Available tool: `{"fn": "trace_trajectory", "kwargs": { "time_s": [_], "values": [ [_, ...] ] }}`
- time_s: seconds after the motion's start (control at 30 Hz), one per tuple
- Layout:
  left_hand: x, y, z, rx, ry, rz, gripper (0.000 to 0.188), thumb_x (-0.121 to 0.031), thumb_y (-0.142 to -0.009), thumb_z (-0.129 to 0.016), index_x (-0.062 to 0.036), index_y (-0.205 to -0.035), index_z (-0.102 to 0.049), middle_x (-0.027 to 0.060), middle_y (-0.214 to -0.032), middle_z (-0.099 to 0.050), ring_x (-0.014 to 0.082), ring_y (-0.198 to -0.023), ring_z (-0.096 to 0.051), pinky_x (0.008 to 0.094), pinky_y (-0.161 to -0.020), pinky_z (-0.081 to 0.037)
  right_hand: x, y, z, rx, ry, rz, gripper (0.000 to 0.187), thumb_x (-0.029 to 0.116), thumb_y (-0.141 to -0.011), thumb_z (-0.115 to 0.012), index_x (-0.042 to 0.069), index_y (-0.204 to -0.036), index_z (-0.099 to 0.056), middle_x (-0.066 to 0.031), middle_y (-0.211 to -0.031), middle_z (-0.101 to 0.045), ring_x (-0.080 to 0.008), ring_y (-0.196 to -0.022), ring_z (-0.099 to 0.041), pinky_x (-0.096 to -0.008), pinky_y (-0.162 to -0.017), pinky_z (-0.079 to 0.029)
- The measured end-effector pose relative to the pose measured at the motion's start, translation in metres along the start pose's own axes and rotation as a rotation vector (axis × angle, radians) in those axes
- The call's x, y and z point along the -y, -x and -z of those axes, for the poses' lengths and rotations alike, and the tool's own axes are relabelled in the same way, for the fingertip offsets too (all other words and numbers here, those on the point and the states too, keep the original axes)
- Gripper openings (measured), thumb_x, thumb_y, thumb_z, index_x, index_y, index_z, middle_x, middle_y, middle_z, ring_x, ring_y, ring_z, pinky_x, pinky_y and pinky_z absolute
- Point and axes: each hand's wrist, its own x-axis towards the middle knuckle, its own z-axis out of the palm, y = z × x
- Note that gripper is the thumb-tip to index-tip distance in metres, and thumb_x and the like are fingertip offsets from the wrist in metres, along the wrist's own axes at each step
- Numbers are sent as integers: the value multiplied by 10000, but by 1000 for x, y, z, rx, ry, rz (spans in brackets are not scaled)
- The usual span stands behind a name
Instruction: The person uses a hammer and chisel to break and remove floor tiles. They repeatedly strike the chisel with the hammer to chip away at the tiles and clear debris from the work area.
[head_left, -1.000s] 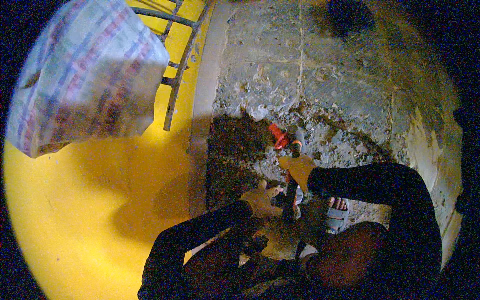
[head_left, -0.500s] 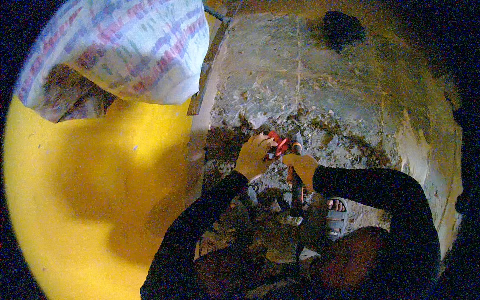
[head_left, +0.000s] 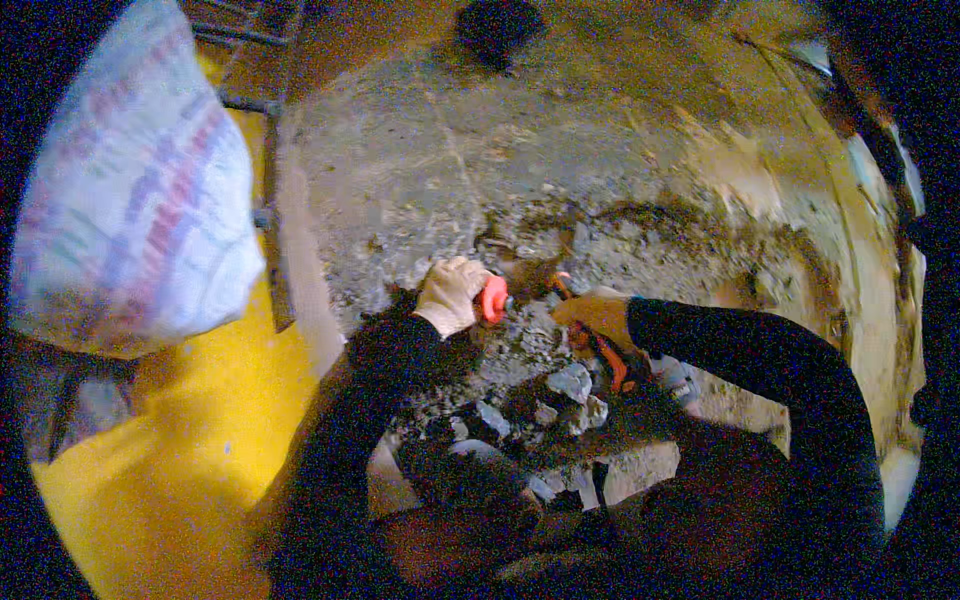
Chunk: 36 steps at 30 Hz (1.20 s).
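While the left hand (head_left: 449,296) is closed around a red-ended tool (head_left: 493,300), whose red part shows at the hand's 3 o'clock, the right hand (head_left: 597,314), across a small gap toward 3 o'clock, grips an orange-and-black handle (head_left: 617,370) that slants out toward 5 o'clock; its upper end is too blurred to tell. From between the hands, pale stone chunks (head_left: 570,382) lie at 5 o'clock amid broken, rubbly ground (head_left: 650,240). Farther out, a yellow surface (head_left: 225,450) spreads at 8 o'clock, a white sack (head_left: 150,190) with coloured streaks bulges between 9 and 10, a metal frame (head_left: 279,200) stands near 10, and a dark lump (head_left: 498,32) sits at 12.
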Motion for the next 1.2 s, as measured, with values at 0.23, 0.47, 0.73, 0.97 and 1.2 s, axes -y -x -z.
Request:
{"fn": "trace_trajectory", "kwargs": {
  "time_s": [0.23,0.47,0.73,0.97,1.2],
  "values": [
    [-16,14,-32,-147,64,93,362,-359,-689,-804,-149,-957,-679,79,-972,-648,307,-963,-626,428,-859,-516,-10,-17,-13,-139,270,7,318,300,-873,-752,59,-729,-602,-64,-619,-610,-206,-482,-590,-391,-447,-491],
    [-16,12,-14,66,156,159,380,-298,-749,-819,-110,-1051,-686,112,-1033,-652,346,-1028,-628,453,-891,-527,-44,-11,-48,-132,-253,117,286,300,-907,-717,118,-768,-546,-8,-612,-542,-140,-459,-520,-356,-438,-449],
    [-27,12,-10,27,-3,159,430,-350,-787,-799,-124,-1123,-654,122,-1090,-624,372,-1049,-597,470,-893,-518,-72,-8,-127,235,-1182,383,294,382,-1017,-616,157,-877,-487,4,-726,-511,-130,-595,-507,-301,-542,-465],
    [-27,14,-13,112,-38,176,442,-359,-791,-811,-122,-1128,-650,118,-1104,-629,373,-1092,-588,477,-923,-504,-90,22,-67,-381,-1024,586,271,374,-947,-653,120,-866,-600,-31,-716,-592,-167,-584,-562,-330,-510,-460],
    [-29,6,3,216,-168,166,388,-360,-815,-791,-109,-1085,-670,125,-1065,-654,358,-1068,-628,466,-882,-545,-58,47,-43,-944,-1271,897,307,367,-984,-656,120,-827,-561,-29,-706,-577,-150,-599,-556,-316,-565,-461]
  ]
}}
